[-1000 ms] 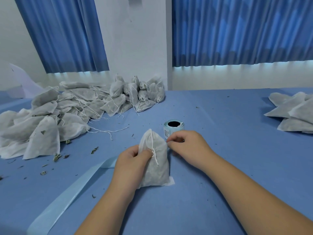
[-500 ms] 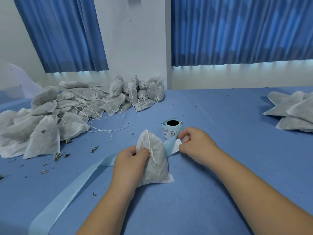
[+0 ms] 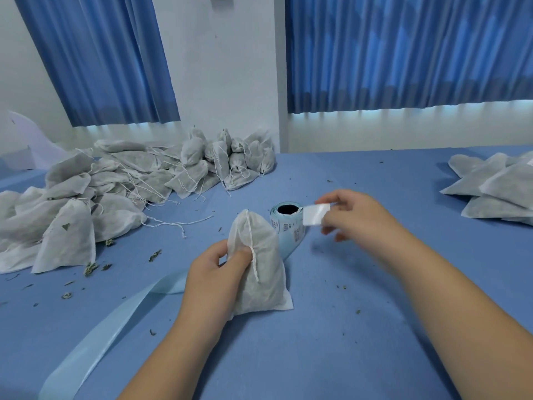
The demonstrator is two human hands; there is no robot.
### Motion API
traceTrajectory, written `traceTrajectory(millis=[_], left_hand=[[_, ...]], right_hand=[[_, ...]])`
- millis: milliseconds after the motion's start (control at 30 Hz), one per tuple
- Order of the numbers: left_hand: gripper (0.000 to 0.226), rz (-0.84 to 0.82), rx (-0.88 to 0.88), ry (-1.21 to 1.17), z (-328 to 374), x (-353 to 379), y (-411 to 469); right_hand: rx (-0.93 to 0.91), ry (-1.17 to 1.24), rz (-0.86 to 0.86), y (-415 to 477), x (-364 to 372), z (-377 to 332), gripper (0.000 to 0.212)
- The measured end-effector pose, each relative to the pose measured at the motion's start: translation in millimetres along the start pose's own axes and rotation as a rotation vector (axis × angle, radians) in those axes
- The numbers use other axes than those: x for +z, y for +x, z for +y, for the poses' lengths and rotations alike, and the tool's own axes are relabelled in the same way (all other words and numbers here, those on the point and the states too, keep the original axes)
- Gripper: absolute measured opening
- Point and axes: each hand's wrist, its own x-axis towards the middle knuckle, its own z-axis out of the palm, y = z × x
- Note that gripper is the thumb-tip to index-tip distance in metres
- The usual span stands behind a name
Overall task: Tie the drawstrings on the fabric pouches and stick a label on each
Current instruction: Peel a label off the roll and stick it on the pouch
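Left hand [image 3: 215, 272] gripping a tied pouch [image 3: 258, 267] upright on the blue table [image 3: 360, 327], right hand [image 3: 354, 217], somewhat blurred, pinching a white label [image 3: 315, 215] beside the label roll [image 3: 288, 223]

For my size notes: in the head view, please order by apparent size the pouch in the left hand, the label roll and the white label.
1. pouch, clearly largest
2. label roll, partly hidden behind the pouch
3. white label, smallest

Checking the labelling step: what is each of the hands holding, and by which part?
The left hand grips the fabric pouch at its left edge, mid-height. The right hand pinches a white label by its right end, beside the label roll.
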Motion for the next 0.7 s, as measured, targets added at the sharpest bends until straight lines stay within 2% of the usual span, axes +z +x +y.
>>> traceTrajectory(millis=[133,233,300,367,433,500,600,700], left_hand=[[0.012,-0.083,0.056,0.010,15.1,14.6,-0.8],[0.033,-0.201,0.097,0.142,26.0,33.4,6.8],[0.038,-0.268,0.105,0.214,33.2,50.0,13.9],[0.034,-0.352,0.085,0.298,39.6,66.0,21.4],[0.028,-0.467,0.059,0.400,44.4,79.8,29.7],[0.034,-0.577,0.005,0.474,49.1,89.7,37.2],[0.028,-0.685,-0.071,0.490,49.2,100.0,50.1],[0.027,-0.714,-0.107,0.431,40.0,105.2,56.6]], right_hand=[[-0.150,0.568,-0.230,-20.2,-7.8,-24.1,0.020],[-0.219,0.667,-0.360,-33.8,-12.3,-30.7,0.024],[-0.230,0.654,-0.399,-38.2,-15.1,-29.0,0.026],[-0.210,0.608,-0.383,-37.8,-19.5,-23.9,0.028],[-0.203,0.485,-0.302,-34.6,-26.6,-15.0,0.024],[-0.179,0.377,-0.210,-31.3,-35.7,-3.4,0.025],[-0.124,0.239,-0.153,-27.3,-46.4,9.5,0.027],[-0.152,0.098,-0.137,-24.0,-46.7,16.1,0.024]])
